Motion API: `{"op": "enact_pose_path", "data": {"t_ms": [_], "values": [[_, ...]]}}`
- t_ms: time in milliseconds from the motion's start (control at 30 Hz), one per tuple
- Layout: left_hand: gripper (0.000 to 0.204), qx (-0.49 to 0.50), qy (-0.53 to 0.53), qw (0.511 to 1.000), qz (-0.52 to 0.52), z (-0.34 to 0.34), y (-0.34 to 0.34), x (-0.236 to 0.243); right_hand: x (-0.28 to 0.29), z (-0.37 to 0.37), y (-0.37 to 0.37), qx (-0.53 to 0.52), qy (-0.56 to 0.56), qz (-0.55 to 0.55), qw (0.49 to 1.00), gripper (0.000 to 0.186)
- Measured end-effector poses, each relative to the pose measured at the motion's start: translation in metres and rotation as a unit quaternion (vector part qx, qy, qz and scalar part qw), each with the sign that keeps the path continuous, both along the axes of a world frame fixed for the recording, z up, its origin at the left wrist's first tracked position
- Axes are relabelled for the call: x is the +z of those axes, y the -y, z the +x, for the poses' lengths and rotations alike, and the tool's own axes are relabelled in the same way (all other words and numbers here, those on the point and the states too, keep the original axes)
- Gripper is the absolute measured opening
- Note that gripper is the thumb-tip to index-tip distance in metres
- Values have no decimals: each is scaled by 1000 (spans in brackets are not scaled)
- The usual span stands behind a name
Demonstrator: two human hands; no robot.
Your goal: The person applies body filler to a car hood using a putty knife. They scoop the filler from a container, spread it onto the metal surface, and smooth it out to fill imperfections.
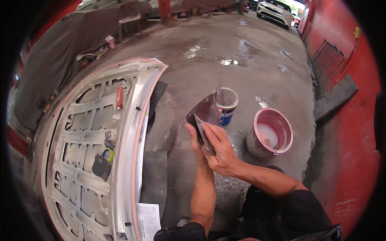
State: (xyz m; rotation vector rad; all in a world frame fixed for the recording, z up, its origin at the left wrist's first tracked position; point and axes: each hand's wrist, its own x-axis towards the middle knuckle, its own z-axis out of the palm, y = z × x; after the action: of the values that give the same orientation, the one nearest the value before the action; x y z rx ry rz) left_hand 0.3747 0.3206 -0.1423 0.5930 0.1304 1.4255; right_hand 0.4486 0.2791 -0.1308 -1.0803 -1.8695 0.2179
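In the centre of the head view my left hand (194,138) holds a dark, folded sheet (201,110), probably sandpaper, from below and behind, with some fingertips showing at its far side. My right hand (219,148) grips the same sheet across its near part, fingers bent over the folded edge. Just beyond the sheet stands an open metal can (227,116) with a blue band. To the right is a pink bucket (283,124) holding milky liquid and small objects I cannot make out.
A silver car panel (86,184) lies at left, carrying a green tape roll (108,154), red tool (119,96) and dark scraps, with newspaper (148,221) beside it. A red wall (350,168) and grey board (335,98) border the right. A white car (273,13) stands behind.
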Motion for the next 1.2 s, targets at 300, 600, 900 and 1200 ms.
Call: {"op": "enact_pose_path", "data": {"t_ms": [300,600,900,1200], "values": [[70,-82,93,992,8,20,0,-16,15,12,-21,-117,-54,70,989,57],[59,128,-346,925,88,28,12,-3,1,57,-52,-118,-154,-98,976,51],[74,236,-325,911,-89,0,-37,-48,12,50,-34,153,-133,-229,952,44],[75,428,-440,721,322,63,19,-22,2,96,-79,-25,-552,-419,720,35]]}}
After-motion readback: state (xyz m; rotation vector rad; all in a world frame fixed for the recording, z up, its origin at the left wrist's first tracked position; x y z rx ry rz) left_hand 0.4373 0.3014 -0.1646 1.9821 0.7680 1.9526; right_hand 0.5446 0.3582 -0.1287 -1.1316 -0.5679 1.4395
